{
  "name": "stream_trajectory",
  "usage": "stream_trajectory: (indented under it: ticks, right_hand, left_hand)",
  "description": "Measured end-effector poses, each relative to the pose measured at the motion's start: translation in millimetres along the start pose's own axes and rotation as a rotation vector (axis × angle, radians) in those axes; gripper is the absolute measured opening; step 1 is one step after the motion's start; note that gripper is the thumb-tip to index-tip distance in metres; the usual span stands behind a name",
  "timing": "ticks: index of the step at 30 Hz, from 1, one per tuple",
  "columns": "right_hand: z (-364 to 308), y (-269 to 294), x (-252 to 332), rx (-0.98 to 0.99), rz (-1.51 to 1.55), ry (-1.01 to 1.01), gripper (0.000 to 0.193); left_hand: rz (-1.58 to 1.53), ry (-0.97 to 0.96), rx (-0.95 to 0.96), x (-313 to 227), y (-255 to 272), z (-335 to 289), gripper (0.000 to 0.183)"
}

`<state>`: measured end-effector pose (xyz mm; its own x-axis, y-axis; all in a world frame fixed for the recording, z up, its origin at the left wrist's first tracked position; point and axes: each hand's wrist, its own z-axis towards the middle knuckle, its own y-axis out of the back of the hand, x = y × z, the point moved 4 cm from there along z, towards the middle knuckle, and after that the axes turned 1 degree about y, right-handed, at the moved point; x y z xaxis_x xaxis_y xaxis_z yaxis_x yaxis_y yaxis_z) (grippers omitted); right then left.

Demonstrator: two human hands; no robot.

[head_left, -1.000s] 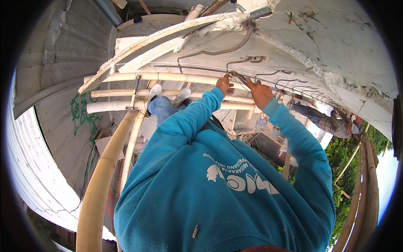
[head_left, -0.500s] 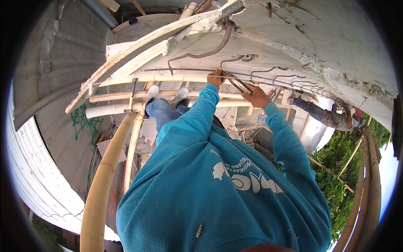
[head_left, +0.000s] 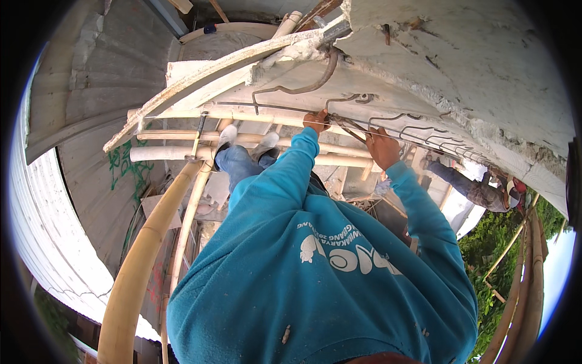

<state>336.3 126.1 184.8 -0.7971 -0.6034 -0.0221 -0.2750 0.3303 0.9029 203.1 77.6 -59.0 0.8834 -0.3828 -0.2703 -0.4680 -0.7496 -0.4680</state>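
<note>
My left hand [head_left: 316, 122] is closed at a long thin steel rod [head_left: 279, 108], just where a bent rebar hook [head_left: 343, 99] comes down from the concrete. Whatever is between its fingers is too small to make out. My right hand [head_left: 383, 148] grips the handles of dark metal pincers [head_left: 350, 128], whose jaws point left toward my left fingers and the rod. The jaws themselves are partly hidden by the rod and my fingers. Further right along the rod, more bent rebar hooks [head_left: 418, 128] stick out of the wall.
Bamboo poles [head_left: 242, 138] form scaffolding under my feet, with an upright bamboo pole [head_left: 142, 261] at the left. A hammer-like tool [head_left: 199, 134] hangs on the poles. The rough concrete wall [head_left: 485, 73] curves overhead. Another person [head_left: 485, 191] works at the far right.
My right hand has turned upward and come closer to the rod, and the pincers' handles look closer together. My left hand stays by the same hook. The whole view has shifted slightly.
</note>
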Motion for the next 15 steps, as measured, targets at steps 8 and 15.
stream_trajectory:
  ticks: [8,15]
  right_hand:
    - [3,4,2,0.005,-0.218,0.211,0.044]
    - [27,-3,-20,0.503,0.369,-0.09,0.038]
  left_hand:
    - [-0.032,-0.041,0.033,0,0,2,0.039]
    - [-0.036,-0.076,-0.061,-10,-2,-15,0.037]
